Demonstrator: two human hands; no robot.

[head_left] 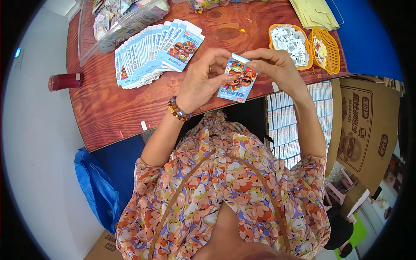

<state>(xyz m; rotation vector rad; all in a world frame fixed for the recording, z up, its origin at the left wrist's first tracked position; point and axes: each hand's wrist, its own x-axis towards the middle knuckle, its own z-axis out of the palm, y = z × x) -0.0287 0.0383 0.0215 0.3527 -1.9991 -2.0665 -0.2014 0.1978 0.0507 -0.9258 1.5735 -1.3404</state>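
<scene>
Between my two hands is a small light-blue cardboard box (pixel 236 84) with colourful cartoon figures, held over the table's near edge. My left hand (pixel 203 78) grips its left side, with the thumb across the front. At the upper end, my right hand (pixel 275 69) pinches the white flap with thumb and fingertips; the fingers behind the box are hidden. Left of my hands, a fanned stack of similar flat boxes (pixel 143 54) lies on the reddish wooden table (pixel 108 110).
A clear plastic bin (pixel 121 30) of small packets stands far left, near a dark red jar (pixel 65 82). Two yellow baskets (pixel 331 54) hold paper pieces at right, below yellow papers (pixel 314 13). Beside my right arm, a carton (pixel 362 125) contains rows of boxes (pixel 281 125).
</scene>
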